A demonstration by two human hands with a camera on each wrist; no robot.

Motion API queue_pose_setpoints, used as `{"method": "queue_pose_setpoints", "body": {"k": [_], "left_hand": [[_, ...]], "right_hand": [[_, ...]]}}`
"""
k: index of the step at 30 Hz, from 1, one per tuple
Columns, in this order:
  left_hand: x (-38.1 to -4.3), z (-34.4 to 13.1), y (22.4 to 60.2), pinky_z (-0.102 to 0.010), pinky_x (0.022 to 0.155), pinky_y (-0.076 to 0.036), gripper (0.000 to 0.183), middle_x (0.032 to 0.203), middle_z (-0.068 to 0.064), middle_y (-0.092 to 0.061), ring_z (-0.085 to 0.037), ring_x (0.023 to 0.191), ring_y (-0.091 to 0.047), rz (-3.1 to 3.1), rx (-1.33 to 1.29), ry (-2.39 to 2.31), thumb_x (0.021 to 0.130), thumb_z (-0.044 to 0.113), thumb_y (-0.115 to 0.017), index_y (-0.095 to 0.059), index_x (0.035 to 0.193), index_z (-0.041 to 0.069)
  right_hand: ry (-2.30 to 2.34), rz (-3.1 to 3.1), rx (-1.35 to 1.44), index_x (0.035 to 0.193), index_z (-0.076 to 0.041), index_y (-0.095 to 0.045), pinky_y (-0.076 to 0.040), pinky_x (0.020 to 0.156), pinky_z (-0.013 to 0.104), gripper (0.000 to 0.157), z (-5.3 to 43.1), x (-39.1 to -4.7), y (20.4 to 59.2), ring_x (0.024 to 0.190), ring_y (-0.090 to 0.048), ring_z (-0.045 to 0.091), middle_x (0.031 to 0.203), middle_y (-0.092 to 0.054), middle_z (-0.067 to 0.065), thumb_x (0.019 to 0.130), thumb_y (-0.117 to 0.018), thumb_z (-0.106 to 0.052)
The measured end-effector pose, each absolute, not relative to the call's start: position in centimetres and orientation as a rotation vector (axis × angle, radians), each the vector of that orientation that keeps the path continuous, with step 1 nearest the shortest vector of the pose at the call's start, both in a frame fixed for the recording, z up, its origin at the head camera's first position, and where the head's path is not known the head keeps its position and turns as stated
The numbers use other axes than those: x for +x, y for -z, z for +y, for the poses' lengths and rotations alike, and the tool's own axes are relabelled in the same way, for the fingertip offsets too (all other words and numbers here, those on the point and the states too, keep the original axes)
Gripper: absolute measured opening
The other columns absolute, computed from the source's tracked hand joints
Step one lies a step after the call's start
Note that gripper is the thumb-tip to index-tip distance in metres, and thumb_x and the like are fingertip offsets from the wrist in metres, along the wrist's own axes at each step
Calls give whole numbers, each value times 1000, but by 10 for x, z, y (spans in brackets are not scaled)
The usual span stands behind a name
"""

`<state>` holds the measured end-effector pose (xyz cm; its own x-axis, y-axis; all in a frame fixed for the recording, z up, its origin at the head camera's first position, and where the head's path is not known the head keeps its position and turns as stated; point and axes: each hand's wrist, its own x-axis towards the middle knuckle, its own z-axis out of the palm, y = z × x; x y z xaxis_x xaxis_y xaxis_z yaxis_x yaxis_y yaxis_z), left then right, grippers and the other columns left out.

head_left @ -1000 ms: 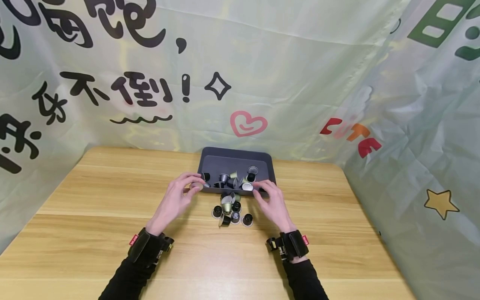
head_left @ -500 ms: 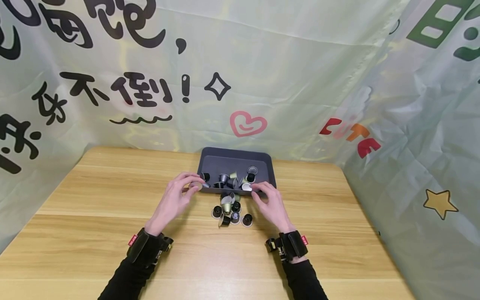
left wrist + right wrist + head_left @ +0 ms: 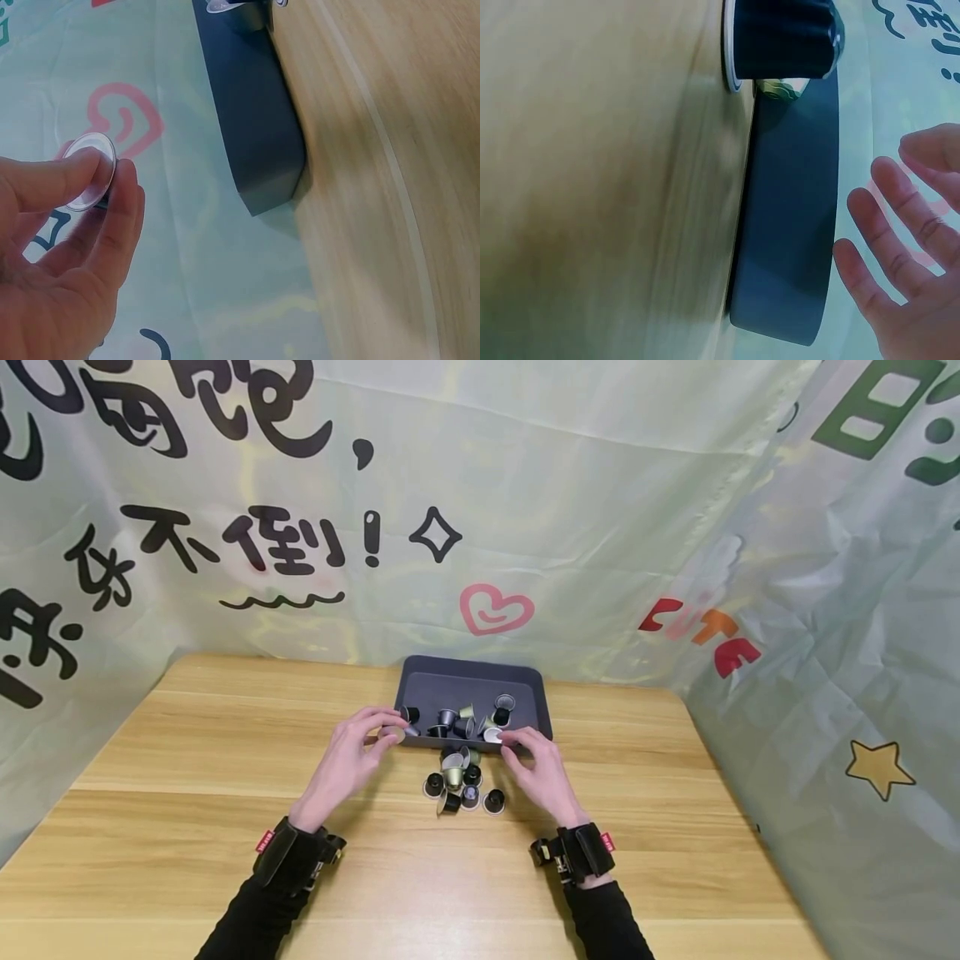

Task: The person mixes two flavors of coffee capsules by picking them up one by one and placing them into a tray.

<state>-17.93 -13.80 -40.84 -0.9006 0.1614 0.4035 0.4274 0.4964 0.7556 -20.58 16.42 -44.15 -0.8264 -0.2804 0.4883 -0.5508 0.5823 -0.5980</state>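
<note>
Between thumb and fingers, my left hand (image 3: pixel 349 764) pinches a coffee capsule (image 3: pixel 105 176), its round silver lid turned to the left wrist camera. It is at the front left corner of a dark grey tray (image 3: pixel 480 672). At the tray's front right, the fingertips of my right hand (image 3: pixel 543 777) are right at a white-lidded capsule (image 3: pixel 492 736). The right wrist view shows those fingers spread and loosely bent, with no capsule visible among them. Several more capsules, black, silver and pale green, lie along the tray's front half, one a black capsule (image 3: pixel 501 717).
Several capsules, among them a gold-green capsule (image 3: pixel 453 777) and a black capsule (image 3: pixel 494 801), are clustered on the wooden table (image 3: pixel 420 877) before the tray. A printed cloth (image 3: pixel 585 527) hangs behind the tray and along the right side.
My right hand has shifted slightly left and toward me, to the white-lidded capsule, which now appears a little further left. My left hand keeps its pinch on its capsule, almost still.
</note>
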Motion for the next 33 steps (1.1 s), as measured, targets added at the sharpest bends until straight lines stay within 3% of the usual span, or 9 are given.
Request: {"method": "queue_pose_setpoints", "body": {"k": [17, 33], "left_hand": [[-179, -131, 410, -40, 85, -62, 23, 127, -19, -67, -33, 111, -67, -2501, -547, 1312, 89, -2, -69, -72, 111, 5], [-176, -128, 418, -44, 94, -59, 27, 128, -19, -66, -34, 116, -65, -2534, -595, 1331, 89, -3, -69, -70, 115, 4]], "right_hand": [[-1125, -2556, 686, 110, -4, -73, -59, 89, 38, 20, 162, -203, 440, 94, -68, 21, 99, -74, 7, 90, -69, -2], [-1285, -2630, 702, 114, 0, -71, -60, 95, 41, 23, 158, -200, 443, 99, -67, 25, 105, -72, 17, 91, -66, 1]]}}
